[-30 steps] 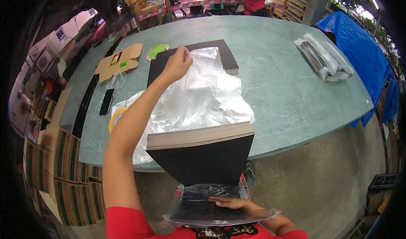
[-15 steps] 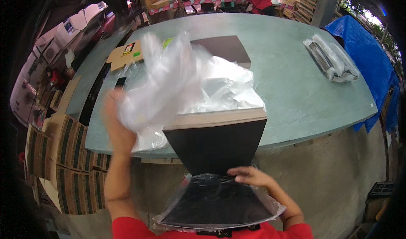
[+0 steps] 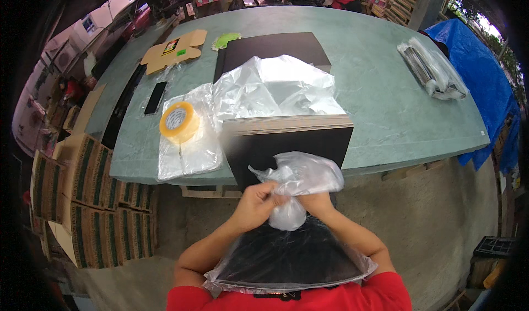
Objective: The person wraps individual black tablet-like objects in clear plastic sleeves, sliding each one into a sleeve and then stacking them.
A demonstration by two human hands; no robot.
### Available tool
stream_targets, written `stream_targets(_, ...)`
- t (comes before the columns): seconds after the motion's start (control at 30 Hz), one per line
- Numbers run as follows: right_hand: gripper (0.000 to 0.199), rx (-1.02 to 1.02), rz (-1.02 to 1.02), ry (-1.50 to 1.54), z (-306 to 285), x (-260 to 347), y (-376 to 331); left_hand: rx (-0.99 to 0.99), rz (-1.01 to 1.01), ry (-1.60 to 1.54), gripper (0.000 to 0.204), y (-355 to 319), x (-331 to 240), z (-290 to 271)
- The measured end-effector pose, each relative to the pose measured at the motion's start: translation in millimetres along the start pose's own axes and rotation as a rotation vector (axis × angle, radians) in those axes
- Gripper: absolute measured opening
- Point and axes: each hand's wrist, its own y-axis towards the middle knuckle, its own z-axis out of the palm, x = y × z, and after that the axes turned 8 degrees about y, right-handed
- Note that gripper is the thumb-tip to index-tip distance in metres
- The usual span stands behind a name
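Both hands meet just below the table's near edge. My left hand [image 3: 257, 202] and my right hand [image 3: 317, 202] are closed on a bunched clear plastic bag [image 3: 300, 181]. Against my chest rests a black flat board in a clear plastic sleeve [image 3: 289, 261]. Above the hands, a stack of black boards [image 3: 289, 140] overhangs the table's edge, with crumpled clear plastic bags [image 3: 275, 90] lying on top of it.
A yellow tape roll [image 3: 179, 122] lies on flat plastic bags [image 3: 187, 151]. On the green table [image 3: 397, 118] lie a phone [image 3: 155, 97], a flat cardboard cutout [image 3: 173, 51] and a wrapped bundle [image 3: 432, 68]. Cardboard boxes [image 3: 82, 195] are stacked at left. A blue tarp [image 3: 479, 57] hangs at right.
My left hand lifted a plastic bag off the pile on the table and brought it down to my right hand. Both hands now grip it in front of me.
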Motion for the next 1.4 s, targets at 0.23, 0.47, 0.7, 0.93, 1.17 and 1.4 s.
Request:
stream_targets(0.23,0.038,0.379,0.012,0.132,-54.3,-3.8,-39.0,-0.553,0.112,-0.347,0.012,18.4,-37.0,-35.8)
stream_targets(0.47,0.053,0.074,-0.092,0.110,-57.1,34.2,-0.4,-0.322,0.027,0.074,0.029,13.6,-19.1,-22.7)
stream_targets(0.7,0.016,0.085,0.084,0.285,-45.7,44.3,5.7,-0.204,-0.088,0.169,0.028,3.1,-15.9,-33.6)
stream_targets(0.93,0.033,0.122,0.218,0.400,-60.2,35.5,5.1,-0.178,-0.098,0.080,0.023,-2.1,-23.1,-46.2)
stream_targets(1.17,0.032,0.326,0.410,0.208,-55.3,13.5,-24.2,-0.398,-0.007,0.252,0.025,-6.6,5.8,-27.5)
stream_targets(1.4,0.059,0.474,0.427,0.305,-74.1,22.7,-25.4,-0.481,0.169,0.324,0.032,-8.7,12.0,-24.3)
